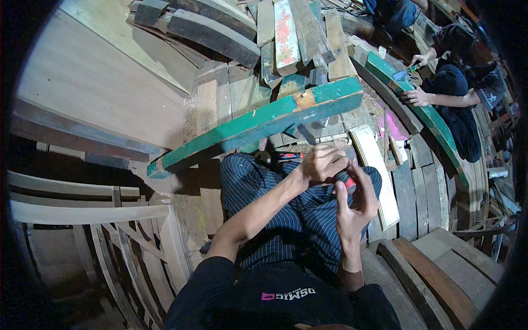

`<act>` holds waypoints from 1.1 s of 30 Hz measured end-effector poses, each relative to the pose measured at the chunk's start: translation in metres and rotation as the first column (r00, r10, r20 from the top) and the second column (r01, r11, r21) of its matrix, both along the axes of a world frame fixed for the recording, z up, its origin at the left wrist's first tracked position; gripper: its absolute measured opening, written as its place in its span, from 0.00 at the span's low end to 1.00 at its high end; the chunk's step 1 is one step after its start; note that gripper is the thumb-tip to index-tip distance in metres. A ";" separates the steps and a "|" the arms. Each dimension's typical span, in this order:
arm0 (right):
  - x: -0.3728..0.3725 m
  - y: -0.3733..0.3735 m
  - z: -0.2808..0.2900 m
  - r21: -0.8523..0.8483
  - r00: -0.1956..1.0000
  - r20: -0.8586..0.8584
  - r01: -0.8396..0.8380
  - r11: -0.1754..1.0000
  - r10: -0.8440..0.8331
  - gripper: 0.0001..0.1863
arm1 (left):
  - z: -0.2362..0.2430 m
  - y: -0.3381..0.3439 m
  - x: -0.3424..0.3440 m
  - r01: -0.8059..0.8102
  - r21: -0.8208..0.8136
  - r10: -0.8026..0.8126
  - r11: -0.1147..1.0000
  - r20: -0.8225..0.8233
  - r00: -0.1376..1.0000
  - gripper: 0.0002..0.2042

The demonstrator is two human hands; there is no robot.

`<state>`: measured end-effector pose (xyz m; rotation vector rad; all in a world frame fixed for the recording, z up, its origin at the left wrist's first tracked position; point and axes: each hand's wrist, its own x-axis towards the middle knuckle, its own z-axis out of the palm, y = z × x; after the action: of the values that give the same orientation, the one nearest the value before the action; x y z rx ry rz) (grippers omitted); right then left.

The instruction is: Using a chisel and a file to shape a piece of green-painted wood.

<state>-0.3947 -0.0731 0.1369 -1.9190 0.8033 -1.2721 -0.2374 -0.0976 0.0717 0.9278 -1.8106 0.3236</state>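
Note:
Between my hands, above my lap, is a flat-bladed tool with a red and black handle [347, 183]. My left hand [323, 165] is closed in a fist round it, and a grey blade sticks out on the far side. At the handle's end, the thumb and fingers of my right hand [357, 202] close round the red and black part. Just beyond my knees lies a long, slightly curved green-painted beam [236, 131], slanting up to the right, with a bare brown patch near its right end. The blade's tip is close to its near edge; contact cannot be made out.
Stacked wood blocks [286, 38] and curved dark beams [214, 34] stand behind the green beam. Another red and black tool [290, 156] lies by my lap. A wooden frame [93, 212] is at left, a pale board [377, 176] at right. A co-worker's hands [419, 97] work on another green beam.

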 end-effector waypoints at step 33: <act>0.141 -0.044 -0.303 -0.079 0.458 -0.869 -0.502 0.861 0.187 0.22 | 0.044 0.133 -0.005 -0.141 0.185 0.153 0.972 -0.048 0.987 0.14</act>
<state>-0.2541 -0.1175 -0.1659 -2.8452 0.5585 -0.1084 -0.2421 0.0353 0.1160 1.1907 -1.7389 0.2217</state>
